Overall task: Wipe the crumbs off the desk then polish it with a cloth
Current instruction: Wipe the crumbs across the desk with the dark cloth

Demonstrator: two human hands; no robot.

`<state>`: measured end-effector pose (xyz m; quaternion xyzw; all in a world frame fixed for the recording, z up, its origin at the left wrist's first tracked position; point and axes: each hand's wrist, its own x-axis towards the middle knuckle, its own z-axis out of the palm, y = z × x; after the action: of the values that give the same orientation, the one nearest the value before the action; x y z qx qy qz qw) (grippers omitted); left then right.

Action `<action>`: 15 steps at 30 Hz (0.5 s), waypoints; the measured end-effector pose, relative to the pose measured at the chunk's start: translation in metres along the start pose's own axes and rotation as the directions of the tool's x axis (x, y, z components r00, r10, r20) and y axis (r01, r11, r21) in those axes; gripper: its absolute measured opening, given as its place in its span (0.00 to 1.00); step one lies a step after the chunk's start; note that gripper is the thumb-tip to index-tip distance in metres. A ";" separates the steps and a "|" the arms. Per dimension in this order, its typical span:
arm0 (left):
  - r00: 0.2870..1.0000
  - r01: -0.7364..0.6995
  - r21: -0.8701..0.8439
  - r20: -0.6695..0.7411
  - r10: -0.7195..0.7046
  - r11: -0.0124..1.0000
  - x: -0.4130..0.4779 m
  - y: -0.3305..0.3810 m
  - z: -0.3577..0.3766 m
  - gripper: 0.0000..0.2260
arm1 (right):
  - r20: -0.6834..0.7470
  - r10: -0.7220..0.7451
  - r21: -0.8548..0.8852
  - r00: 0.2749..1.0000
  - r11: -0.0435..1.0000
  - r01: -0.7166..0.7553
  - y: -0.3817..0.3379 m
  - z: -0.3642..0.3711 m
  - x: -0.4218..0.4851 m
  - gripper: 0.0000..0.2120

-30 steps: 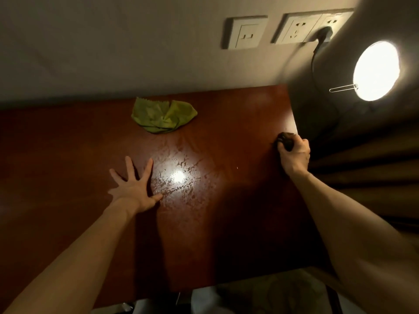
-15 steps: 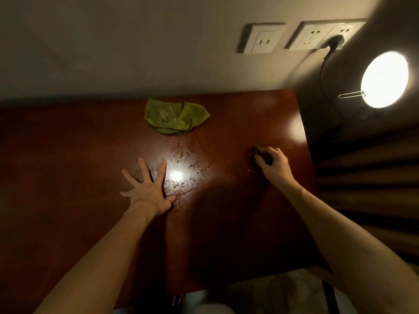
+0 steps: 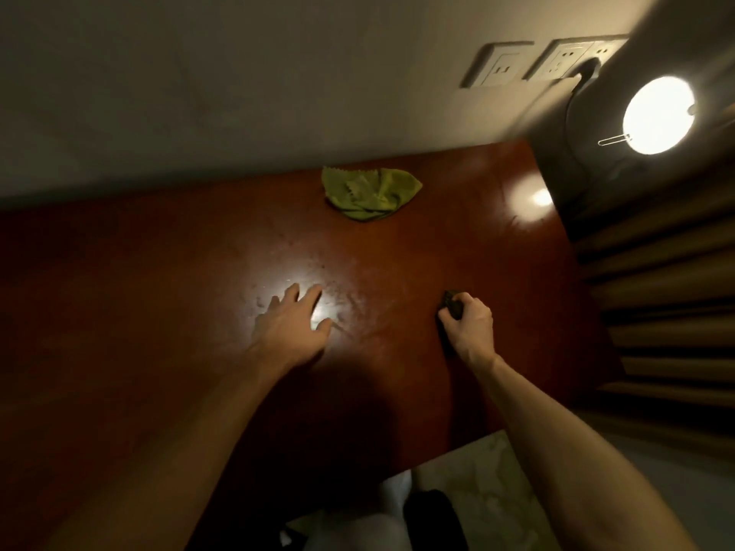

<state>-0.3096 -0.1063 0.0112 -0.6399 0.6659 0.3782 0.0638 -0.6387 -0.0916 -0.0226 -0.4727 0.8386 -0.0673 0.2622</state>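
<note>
The right hand (image 3: 469, 324) is curled around a small dark wad (image 3: 452, 305) — cloth or sponge, I cannot tell — and presses it on the desk (image 3: 159, 312) right of centre. The left hand (image 3: 292, 328) lies flat, fingers straight and spread, holding nothing, beside a glare patch where fine specks (image 3: 352, 302) show. The green cloth (image 3: 370, 190) sits crumpled at the back edge by the wall, well apart from both hands. It looks soft, thin and light, likely limp when lifted — best pinched at a raised fold near its middle, then bunched into a pad so it grips the glossy wood.
</note>
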 end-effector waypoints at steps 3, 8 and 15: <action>1.000 -0.013 0.137 0.017 0.011 0.991 -0.029 -0.064 -0.019 0.30 | 0.020 0.002 -0.032 1.000 0.999 -0.001 -0.036 0.036 -0.052 0.16; 0.993 -0.095 0.303 0.097 0.069 0.948 -0.048 -0.129 -0.033 0.30 | 0.139 -0.109 -0.046 0.984 0.992 0.117 -0.101 0.085 -0.134 0.15; 0.995 -0.084 0.144 0.060 0.076 0.986 -0.047 -0.137 -0.049 0.28 | 0.390 -0.478 -0.048 0.787 0.843 0.535 -0.208 0.172 -0.215 0.18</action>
<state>-0.1586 -0.0833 0.0149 -0.5959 0.7149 0.3478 0.1131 -0.3051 -0.0028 -0.0138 -0.7037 0.6198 0.0189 0.3470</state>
